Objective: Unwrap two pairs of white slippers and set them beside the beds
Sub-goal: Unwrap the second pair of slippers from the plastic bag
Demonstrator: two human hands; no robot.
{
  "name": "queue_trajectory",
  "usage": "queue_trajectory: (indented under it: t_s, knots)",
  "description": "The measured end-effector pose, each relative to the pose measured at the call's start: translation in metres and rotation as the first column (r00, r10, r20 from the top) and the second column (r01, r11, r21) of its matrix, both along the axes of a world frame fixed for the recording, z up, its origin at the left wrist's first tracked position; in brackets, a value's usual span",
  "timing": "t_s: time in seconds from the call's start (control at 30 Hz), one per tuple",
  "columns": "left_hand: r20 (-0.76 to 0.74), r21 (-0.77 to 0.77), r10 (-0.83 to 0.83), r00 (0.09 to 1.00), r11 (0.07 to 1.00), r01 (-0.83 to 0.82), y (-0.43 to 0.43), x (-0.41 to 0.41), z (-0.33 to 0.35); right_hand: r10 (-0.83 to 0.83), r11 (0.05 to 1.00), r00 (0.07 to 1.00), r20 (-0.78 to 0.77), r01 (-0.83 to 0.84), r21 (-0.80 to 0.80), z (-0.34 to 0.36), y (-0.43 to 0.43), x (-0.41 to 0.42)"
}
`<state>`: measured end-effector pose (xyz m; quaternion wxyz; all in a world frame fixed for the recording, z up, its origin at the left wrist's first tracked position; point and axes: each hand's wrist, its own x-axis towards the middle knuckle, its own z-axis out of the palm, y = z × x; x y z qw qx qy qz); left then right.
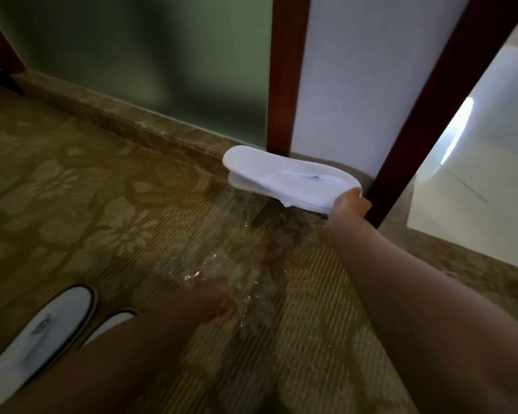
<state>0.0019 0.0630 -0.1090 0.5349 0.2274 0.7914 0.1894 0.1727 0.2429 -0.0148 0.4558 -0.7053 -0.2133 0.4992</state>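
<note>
My right hand (350,204) grips the heel end of a flat, stacked pair of white slippers (284,177), held out above the carpet near the wall. My left hand (214,300) is lower, closed on a clear plastic wrapper (245,264) that stretches up towards the slippers. The wrapper is off the slippers and hangs loose. At the lower left, a white slipper with dark trim (42,333) is on a foot, with a second one (114,322) partly hidden behind my left forearm.
Patterned gold carpet (87,204) covers the floor. A frosted glass panel (162,70) and a dark red wooden frame (287,70) stand behind. A doorway to a tiled room (476,174) opens at the right, past a marble threshold.
</note>
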Motion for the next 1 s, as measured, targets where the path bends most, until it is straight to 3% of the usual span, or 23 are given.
queue_trajectory:
  t_s: [0.07, 0.2, 0.27, 0.33, 0.4, 0.5, 0.6, 0.67, 0.73, 0.8, 0.87, 0.93, 1.0]
  knots:
    - [-0.049, -0.057, -0.183, 0.982, 0.982, 0.180, 0.000, 0.003, 0.005, 0.045, 0.999, 0.999, 0.031, -0.045, -0.011, 0.000, 0.000, -0.001]
    - [0.007, -0.172, -0.323, 0.946, 0.932, 0.320, 0.001, 0.005, 0.007, 0.019, 1.000, 0.999, 0.047, -0.020, 0.006, 0.000, -0.004, -0.002]
    - [0.034, -0.246, -0.314, 0.949, 0.918, 0.312, 0.002, 0.003, 0.004, 0.056, 0.998, 0.996, 0.065, -0.057, 0.012, 0.003, -0.006, -0.005]
    - [0.014, -0.214, -0.242, 0.970, 0.947, 0.240, 0.001, -0.005, 0.005, 0.082, 0.996, 0.995, 0.063, -0.084, 0.039, 0.004, -0.009, -0.006]
    - [-0.066, -0.194, -0.320, 0.945, 0.933, 0.302, 0.007, -0.013, 0.013, 0.093, 0.993, 0.993, 0.076, -0.098, 0.068, 0.002, -0.011, -0.007]
    - [-0.296, -0.001, -0.389, 0.873, 0.914, 0.406, 0.028, -0.020, 0.043, 0.073, 0.985, 0.990, 0.118, -0.090, 0.149, 0.001, -0.011, -0.010]
    - [-0.247, 0.396, -0.273, 0.930, 0.847, 0.354, 0.048, -0.020, 0.080, 0.075, 0.974, 0.987, 0.146, -0.104, 0.204, 0.003, -0.016, -0.016]
    - [-0.208, 0.575, -0.160, 0.965, 0.778, 0.253, 0.053, -0.020, 0.099, 0.112, 0.961, 0.980, 0.162, -0.148, 0.233, 0.002, -0.018, -0.023]
    - [-0.335, 0.669, -0.026, 0.942, 0.698, 0.257, 0.054, -0.023, 0.107, 0.167, 0.939, 0.968, 0.187, -0.214, 0.268, 0.002, -0.023, -0.032]
    - [-0.456, 0.684, 0.099, 0.884, 0.674, 0.278, 0.054, -0.028, 0.108, 0.248, 0.913, 0.947, 0.206, -0.300, 0.278, 0.002, -0.028, -0.040]
    - [-0.370, 0.691, 0.145, 0.918, 0.703, 0.168, 0.052, -0.035, 0.105, 0.387, 0.865, 0.893, 0.232, -0.438, 0.245, 0.003, -0.033, -0.051]
    - [-0.132, 0.635, 0.123, 0.983, 0.772, -0.011, 0.051, -0.044, 0.102, 0.532, 0.786, 0.812, 0.238, -0.579, 0.217, 0.004, -0.038, -0.063]
    - [0.155, 0.480, 0.015, 0.988, 0.873, -0.088, 0.046, -0.057, 0.100, 0.625, 0.721, 0.744, 0.235, -0.666, 0.192, 0.007, -0.041, -0.076]
